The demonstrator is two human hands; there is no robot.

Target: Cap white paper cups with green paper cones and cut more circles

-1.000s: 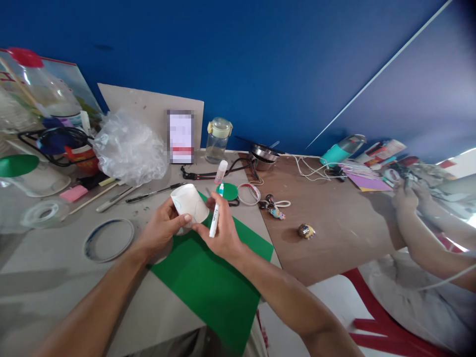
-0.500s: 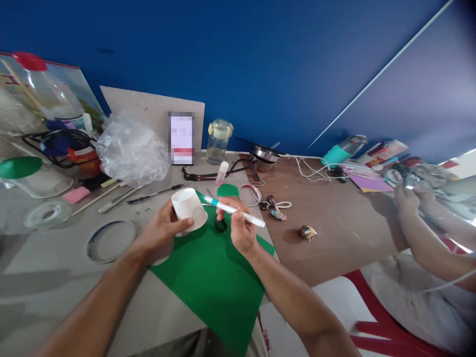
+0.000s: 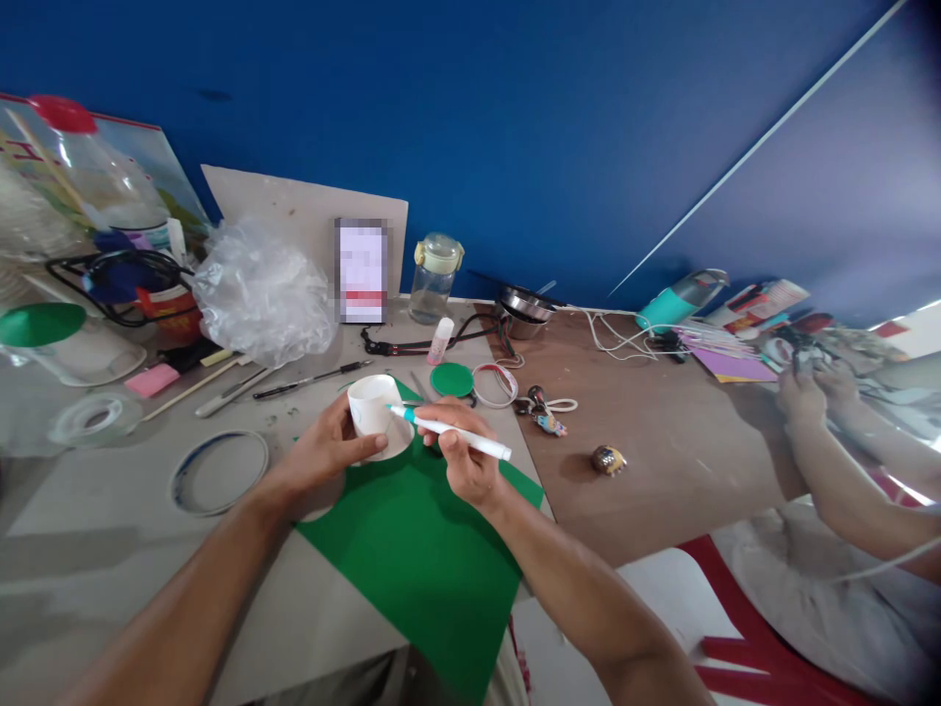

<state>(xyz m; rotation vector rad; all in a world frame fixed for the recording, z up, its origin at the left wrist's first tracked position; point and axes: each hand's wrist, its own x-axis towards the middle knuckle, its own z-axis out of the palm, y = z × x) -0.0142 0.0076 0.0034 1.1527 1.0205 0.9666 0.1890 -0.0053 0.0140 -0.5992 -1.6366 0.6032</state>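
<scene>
A white paper cup [image 3: 373,410] with a wide lower rim sits in my left hand [image 3: 339,443], the thumb pressed along its side. Faint curved pen lines show on the cup's wall. My right hand [image 3: 465,453] is closed around a white marker [image 3: 470,438] with a teal band near its tip. The tip points left and reaches the cup's right side; whether it touches cannot be told. Below both hands lies a green sheet [image 3: 426,549]. Just behind the right hand is a round green disc [image 3: 451,379], and dark scissors are partly hidden under that hand.
A glue stick [image 3: 440,341], a tape ring [image 3: 495,385] and a pen [image 3: 313,379] lie near the hands. At left are a larger ring [image 3: 220,473], clear tape [image 3: 94,420] and a plastic bag [image 3: 261,294]. A phone [image 3: 363,270] stands behind. Another person's hands [image 3: 805,397] are at far right.
The marker has moved left and down, bringing its tip to the cup's side. My left hand has turned the cup slightly, and its pen lines now show in a different place.
</scene>
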